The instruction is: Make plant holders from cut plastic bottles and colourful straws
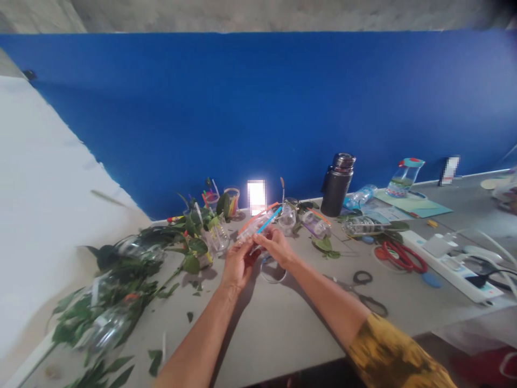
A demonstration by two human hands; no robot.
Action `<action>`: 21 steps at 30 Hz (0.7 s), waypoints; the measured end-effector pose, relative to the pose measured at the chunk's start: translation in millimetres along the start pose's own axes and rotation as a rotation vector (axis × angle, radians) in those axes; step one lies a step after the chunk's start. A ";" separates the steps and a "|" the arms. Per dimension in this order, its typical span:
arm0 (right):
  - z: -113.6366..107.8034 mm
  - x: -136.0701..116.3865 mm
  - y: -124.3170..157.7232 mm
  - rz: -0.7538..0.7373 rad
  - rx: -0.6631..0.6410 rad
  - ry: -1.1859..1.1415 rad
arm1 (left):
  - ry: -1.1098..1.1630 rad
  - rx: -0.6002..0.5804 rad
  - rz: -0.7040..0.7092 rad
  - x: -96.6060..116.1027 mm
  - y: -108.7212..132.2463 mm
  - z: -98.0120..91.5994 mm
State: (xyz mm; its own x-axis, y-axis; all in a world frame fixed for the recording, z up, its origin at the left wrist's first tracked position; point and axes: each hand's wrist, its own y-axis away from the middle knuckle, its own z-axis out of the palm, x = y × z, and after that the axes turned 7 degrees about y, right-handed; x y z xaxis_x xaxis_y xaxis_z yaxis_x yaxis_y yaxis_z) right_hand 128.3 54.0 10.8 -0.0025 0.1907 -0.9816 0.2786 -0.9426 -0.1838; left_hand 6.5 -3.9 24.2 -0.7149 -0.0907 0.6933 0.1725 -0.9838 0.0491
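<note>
Left hand (239, 264) and right hand (275, 246) grip a clear plastic bottle (253, 228) together
A blue straw (270, 220) and an orange straw (251, 220) lie along it, above the worktop (258, 345). Just left of the hands, a cut bottle (217, 237) holds leafy cuttings (197, 226); well right stands a dark flask (337, 186).

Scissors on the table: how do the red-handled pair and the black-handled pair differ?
The red-handled scissors have bright red loops; the black-handled scissors have black loops. The red-handled scissors lie farther right, beside the white power strip, while the black-handled scissors lie nearer the table's front edge. Both lie flat on the table, and neither is held.
</note>
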 end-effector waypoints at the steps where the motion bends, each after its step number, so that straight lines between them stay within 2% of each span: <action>1: 0.4 0.7 -0.2 0.010 0.001 0.000 | -0.001 0.000 -0.004 -0.3 -0.2 -0.6; 6: -6.0 -3.2 -2.3 -0.006 -0.042 0.033 | -0.008 0.027 -0.021 -2.1 -4.1 -7.5; 10: -17.9 -16.3 -3.8 0.055 -0.240 0.038 | 0.000 -0.001 -0.007 -2.7 -7.1 -10.6; 13: -38.9 -28.8 -6.3 0.190 -0.275 0.210 | 0.022 0.008 -0.016 -2.2 -7.6 -11.5; 15: -65.0 -36.8 -10.3 0.174 -0.248 0.383 | 0.044 0.046 -0.008 -1.6 -7.6 -11.8; 16: -81.9 -40.2 -13.6 0.118 -0.193 0.435 | 0.056 0.063 -0.002 -1.4 -7.7 -12.0; 18: -120.4 -44.4 -22.6 0.034 0.125 0.527 | 0.068 0.084 -0.001 -1.3 -8.2 -12.1; 20: -158.9 -43.4 -33.8 0.066 0.400 0.727 | 0.061 0.086 -0.014 -1.6 -8.7 -12.2; 21: -175.6 -40.7 -39.5 0.128 0.458 0.866 | 0.056 0.083 -0.019 -1.9 -8.8 -12.3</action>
State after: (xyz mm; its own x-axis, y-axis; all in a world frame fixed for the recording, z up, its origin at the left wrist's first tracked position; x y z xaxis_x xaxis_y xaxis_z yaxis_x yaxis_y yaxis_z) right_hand 286.0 131.6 66.9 0.7562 0.0424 -0.6530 -0.1711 -0.9503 -0.2599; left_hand -2.1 3.0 13.7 -0.7547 -0.0826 0.6508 0.2120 -0.9695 0.1228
